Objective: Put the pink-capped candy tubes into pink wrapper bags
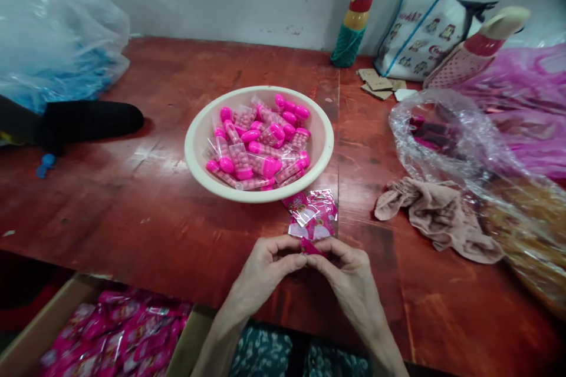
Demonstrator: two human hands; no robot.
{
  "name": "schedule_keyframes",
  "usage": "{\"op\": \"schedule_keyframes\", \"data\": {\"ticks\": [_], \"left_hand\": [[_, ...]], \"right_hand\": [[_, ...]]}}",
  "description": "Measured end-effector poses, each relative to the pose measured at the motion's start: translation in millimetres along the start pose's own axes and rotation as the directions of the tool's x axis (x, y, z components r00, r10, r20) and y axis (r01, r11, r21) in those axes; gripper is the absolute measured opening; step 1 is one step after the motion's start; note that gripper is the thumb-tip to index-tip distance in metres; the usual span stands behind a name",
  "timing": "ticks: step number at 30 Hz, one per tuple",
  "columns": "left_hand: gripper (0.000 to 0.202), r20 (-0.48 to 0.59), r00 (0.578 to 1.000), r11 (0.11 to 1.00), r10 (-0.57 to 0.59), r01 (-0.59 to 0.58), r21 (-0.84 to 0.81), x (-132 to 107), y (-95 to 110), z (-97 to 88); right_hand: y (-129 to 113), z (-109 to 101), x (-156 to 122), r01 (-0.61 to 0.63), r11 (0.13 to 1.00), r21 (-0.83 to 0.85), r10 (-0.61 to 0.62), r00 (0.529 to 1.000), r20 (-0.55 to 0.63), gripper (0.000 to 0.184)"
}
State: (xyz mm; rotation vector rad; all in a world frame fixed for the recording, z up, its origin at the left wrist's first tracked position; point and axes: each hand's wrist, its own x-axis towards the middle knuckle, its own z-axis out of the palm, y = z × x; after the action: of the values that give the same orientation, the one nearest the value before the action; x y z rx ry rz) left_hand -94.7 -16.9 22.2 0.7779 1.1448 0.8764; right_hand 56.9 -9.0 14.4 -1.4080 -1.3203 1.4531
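My left hand [267,271] and my right hand [347,271] meet above the table's front edge. Thumbs and forefingers of both pinch one small pink wrapper [311,247], partly covered by the fingertips. Just beyond it lies a loose pile of shiny pink printed wrappers [313,222], flat on the table. Behind the pile, a cream plastic basin [326,150] holds many clear tubes [241,160] with bright pink caps and small pink balls inside.
An open cardboard box [189,336] of pink wrapped packs sits low at left. A dark sleeved arm [92,121] reaches in from the left near a clear bag [57,41]. On the right are a crumpled cloth [437,218], plastic bags [522,112], two bottles [349,41] and a tote bag [420,35].
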Motion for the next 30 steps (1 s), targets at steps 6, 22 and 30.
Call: {"op": "schedule_keyframes", "data": {"ticks": [6,22,30], "left_hand": [[0.013,0.04,0.999,0.996,-0.008,0.005,0.09,-1,7,1.9],[0.007,-0.317,0.948,0.859,0.008,-0.169,-0.483,3,-11,16.2],[0.036,-0.416,0.871,0.956,0.261,-0.293,-0.012,-10,-9,3.8]], "right_hand": [[-10,-9,4,0.124,0.973,-0.195,-0.119,0.992,0.037,0.006],[3,11,-2,-0.066,0.975,0.21,0.076,0.996,-0.038,0.017],[5,7,-1,0.156,0.978,-0.135,-0.156,0.988,0.015,0.024]]}}
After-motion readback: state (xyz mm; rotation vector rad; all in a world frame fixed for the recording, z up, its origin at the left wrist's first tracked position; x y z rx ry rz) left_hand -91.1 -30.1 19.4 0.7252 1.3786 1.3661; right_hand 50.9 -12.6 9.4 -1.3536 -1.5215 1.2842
